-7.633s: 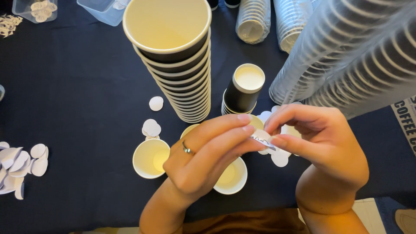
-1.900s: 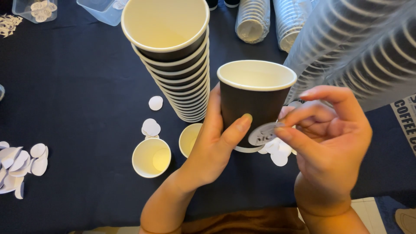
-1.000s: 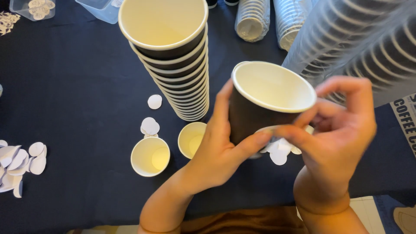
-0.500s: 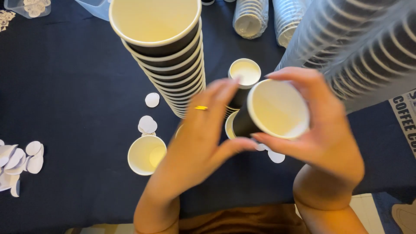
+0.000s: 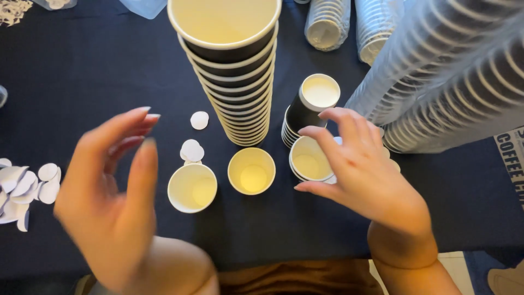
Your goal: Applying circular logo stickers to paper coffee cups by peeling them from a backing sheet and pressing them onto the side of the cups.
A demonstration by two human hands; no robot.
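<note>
My right hand (image 5: 363, 172) sits right of centre in the frame, fingers spread and curled loosely over the upright black paper cup with a cream inside (image 5: 310, 159) that stands on the dark surface (image 5: 82, 71); my fingertips lie around its rim, but I cannot tell whether they touch it. My left hand (image 5: 112, 202) is raised at the lower left, blurred, fingers wide apart and holding nothing.

Two more open paper cups stand in a row to the left of that cup: the middle cream-lined cup (image 5: 251, 171) and the leftmost cream-lined cup (image 5: 192, 187). Behind them, at top centre, rises a tall stack of black paper cups with white rims (image 5: 232, 65). Just right of it is a short stack of upside-down black cups (image 5: 308, 106). Long sleeves of stacked cups in clear wrap (image 5: 447, 76) slant across the upper right.

Small white paper discs (image 5: 192, 148) lie near the leftmost cup, and a heap of white discs (image 5: 24, 188) sits at the left edge.
</note>
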